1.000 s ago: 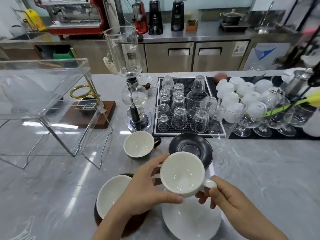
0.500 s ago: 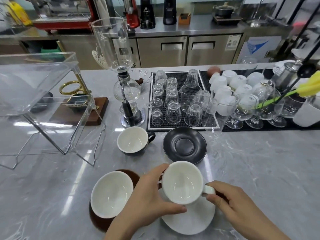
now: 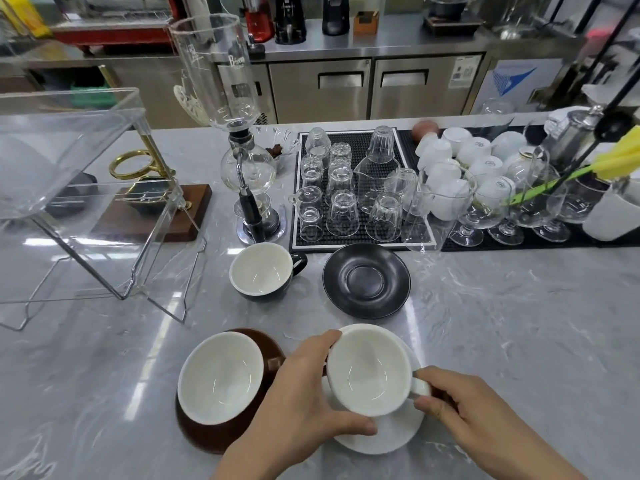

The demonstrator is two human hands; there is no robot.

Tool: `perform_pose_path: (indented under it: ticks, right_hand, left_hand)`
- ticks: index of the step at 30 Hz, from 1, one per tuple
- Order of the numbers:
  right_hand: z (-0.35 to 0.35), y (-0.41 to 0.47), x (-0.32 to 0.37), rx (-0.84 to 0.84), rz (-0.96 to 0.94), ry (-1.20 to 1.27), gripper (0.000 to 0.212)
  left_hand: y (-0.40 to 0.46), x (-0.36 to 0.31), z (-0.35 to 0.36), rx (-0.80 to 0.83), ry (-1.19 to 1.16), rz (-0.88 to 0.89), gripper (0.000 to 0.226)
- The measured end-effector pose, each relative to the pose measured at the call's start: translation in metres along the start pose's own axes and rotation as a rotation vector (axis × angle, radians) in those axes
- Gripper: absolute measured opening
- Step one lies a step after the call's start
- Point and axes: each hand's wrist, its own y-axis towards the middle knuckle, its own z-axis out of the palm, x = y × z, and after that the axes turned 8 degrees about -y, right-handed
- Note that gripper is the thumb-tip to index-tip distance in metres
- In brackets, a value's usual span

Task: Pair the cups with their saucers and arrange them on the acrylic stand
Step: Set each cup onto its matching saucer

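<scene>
A white cup (image 3: 370, 370) sits on or just above the white saucer (image 3: 384, 433) near the counter's front edge. My left hand (image 3: 301, 396) wraps its left side, and my right hand (image 3: 460, 400) pinches its handle. To the left, a brown cup (image 3: 221, 375) with a white inside rests tilted on a brown saucer (image 3: 207, 434). Further back stand a black cup (image 3: 261, 273) and, apart from it, an empty black saucer (image 3: 367, 280). The clear acrylic stand (image 3: 69, 188) is at the left.
A glass siphon brewer (image 3: 242, 150) stands behind the black cup. A black mat (image 3: 363, 185) with several upturned glasses lies at the back, with stemmed glasses and white cups to its right. A wooden base with a brass ring sits behind the stand.
Both hands have lowered the white cup down over the white saucer. The view has tipped downward and closer to the counter.
</scene>
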Motion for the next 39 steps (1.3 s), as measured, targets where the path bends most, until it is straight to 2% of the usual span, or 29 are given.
perform_pose_path:
  ticks: [5,13,17,26,39]
  right_hand:
    - [0.001,-0.001,-0.001,0.019,0.019,-0.014,0.022]
    - [-0.005,-0.005,0.004,-0.048,0.025,0.034,0.009]
    - [-0.011,-0.006,0.006,-0.163,0.049,0.062,0.015]
    - [-0.009,-0.003,0.007,-0.231,0.045,0.069,0.015]
    - [-0.008,-0.004,0.009,-0.209,0.044,0.129,0.008]
  left_hand:
    - [-0.001,0.0,-0.001,0.0,-0.025,-0.032,0.113]
    - [-0.002,-0.003,-0.01,0.0,0.017,0.044,0.09]
    - [-0.002,-0.005,-0.013,0.005,0.036,0.056,0.082]
    - [-0.005,-0.005,-0.011,0.005,0.025,0.01,0.079]
    - [-0.008,-0.006,-0.011,-0.001,-0.043,-0.015,0.07]
